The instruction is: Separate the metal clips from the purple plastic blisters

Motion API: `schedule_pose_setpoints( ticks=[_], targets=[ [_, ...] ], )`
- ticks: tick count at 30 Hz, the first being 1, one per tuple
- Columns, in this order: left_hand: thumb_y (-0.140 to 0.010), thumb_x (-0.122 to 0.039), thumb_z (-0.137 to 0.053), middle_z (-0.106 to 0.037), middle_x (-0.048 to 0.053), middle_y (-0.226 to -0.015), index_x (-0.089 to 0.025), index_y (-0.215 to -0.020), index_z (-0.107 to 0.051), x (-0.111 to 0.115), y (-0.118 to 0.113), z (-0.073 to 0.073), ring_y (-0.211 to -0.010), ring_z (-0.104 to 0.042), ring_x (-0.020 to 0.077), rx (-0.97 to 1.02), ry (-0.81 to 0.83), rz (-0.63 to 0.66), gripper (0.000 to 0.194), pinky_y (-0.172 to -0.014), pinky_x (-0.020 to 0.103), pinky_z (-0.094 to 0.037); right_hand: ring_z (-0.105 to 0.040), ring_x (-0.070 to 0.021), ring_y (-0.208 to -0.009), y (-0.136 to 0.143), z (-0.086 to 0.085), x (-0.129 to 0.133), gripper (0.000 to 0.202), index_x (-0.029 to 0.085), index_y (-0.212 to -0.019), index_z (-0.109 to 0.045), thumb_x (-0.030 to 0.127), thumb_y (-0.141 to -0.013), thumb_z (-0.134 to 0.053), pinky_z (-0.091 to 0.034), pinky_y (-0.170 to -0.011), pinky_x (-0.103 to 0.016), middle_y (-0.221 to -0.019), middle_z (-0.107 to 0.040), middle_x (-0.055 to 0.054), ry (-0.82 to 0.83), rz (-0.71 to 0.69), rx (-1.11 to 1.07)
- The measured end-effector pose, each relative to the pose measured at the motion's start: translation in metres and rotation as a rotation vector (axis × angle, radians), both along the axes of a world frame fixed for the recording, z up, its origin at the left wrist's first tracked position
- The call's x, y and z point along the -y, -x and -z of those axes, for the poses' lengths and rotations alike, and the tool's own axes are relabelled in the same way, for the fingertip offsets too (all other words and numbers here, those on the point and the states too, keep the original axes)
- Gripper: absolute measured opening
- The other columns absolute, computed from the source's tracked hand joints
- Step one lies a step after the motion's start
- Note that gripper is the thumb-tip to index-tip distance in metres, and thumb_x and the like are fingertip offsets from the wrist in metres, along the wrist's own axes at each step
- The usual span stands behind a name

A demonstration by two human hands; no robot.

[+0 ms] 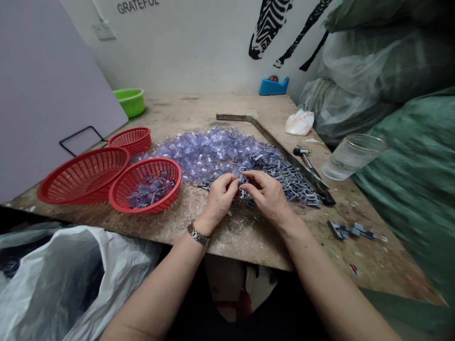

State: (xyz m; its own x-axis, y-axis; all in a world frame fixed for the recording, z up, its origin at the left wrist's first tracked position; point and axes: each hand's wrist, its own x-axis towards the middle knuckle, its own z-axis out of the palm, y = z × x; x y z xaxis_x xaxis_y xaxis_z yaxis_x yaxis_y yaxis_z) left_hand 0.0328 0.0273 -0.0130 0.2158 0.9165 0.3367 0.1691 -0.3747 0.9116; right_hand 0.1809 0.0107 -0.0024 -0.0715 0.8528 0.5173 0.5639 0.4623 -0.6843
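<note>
My left hand point(221, 195) and my right hand point(267, 196) meet over the front of the table. Between their fingertips is a small grey plastic part point(243, 180), pinched from both sides; its finer shape is too small to make out. Just beyond and to the right spreads a pile of grey plastic parts point(295, 182). Behind my hands lies a heap of clear purple plastic pieces point(209, 149). A red basket point(119, 201) left of my left hand holds some purple and grey pieces.
Two more red baskets point(50, 189) stand at the left, with a green basin point(137, 105) behind. A bent metal bar point(270, 137) borders the pile. On the right are a glass point(343, 161), a screwdriver-like tool point(309, 163), grey pieces point(351, 230) and stacked green sacks point(408, 189).
</note>
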Motion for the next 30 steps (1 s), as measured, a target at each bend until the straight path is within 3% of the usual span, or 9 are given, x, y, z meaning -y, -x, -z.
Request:
schedule_pose_setpoints(
  ticks=[5, 12, 22, 30],
  targets=[
    [-0.087, -0.022, -0.049, -0.051, -0.001, -0.062, -0.019, -0.065, -0.048, 0.0008, -0.0007, -0.0020, -0.061, -0.050, 0.0118, -0.015, -0.044, 0.003, 0.022, -0.059, 0.024, -0.040, -0.064, -0.0223, -0.092, 0.0009, -0.0014, 0.0013, 0.016, 0.022, -0.096, -0.066, 0.029, -0.084, -0.058, -0.047, -0.085, -0.035, -0.098, -0.071, -0.007, -0.004, -0.011, -0.018],
    [-0.088, -0.022, -0.048, -0.050, -0.002, -0.060, -0.019, -0.065, -0.045, 0.0014, 0.0000, -0.0056, -0.058, -0.049, 0.0117, 0.033, -0.024, 0.085, 0.024, -0.059, 0.025, -0.040, -0.059, -0.0174, -0.076, 0.0045, -0.0084, 0.0055, 0.009, 0.022, -0.085, -0.062, 0.028, -0.081, -0.057, -0.044, -0.072, -0.029, -0.079, -0.065, -0.001, 0.122, -0.028, -0.164],
    [-0.091, -0.023, -0.046, -0.050, -0.001, -0.063, -0.018, -0.063, -0.045, 0.0012, 0.0032, -0.0058, -0.064, -0.049, 0.0119, -0.052, -0.111, 0.105, 0.028, -0.063, 0.025, -0.041, -0.052, -0.0134, -0.067, 0.0087, -0.0072, 0.0075, 0.009, 0.020, -0.075, -0.057, 0.029, -0.079, -0.057, -0.039, -0.066, -0.026, -0.069, -0.056, 0.003, 0.186, -0.006, -0.260],
    [-0.089, -0.033, -0.050, -0.054, -0.003, -0.062, -0.017, -0.070, -0.048, 0.0020, 0.0024, -0.0086, -0.055, -0.054, 0.0090, 0.076, 0.100, 0.243, 0.025, -0.058, 0.022, -0.045, -0.050, -0.0120, -0.061, 0.0091, -0.0027, 0.0029, 0.012, 0.021, -0.070, -0.054, 0.029, -0.077, -0.056, -0.041, -0.062, -0.026, -0.063, -0.052, 0.005, 0.209, -0.040, -0.425]
  ],
)
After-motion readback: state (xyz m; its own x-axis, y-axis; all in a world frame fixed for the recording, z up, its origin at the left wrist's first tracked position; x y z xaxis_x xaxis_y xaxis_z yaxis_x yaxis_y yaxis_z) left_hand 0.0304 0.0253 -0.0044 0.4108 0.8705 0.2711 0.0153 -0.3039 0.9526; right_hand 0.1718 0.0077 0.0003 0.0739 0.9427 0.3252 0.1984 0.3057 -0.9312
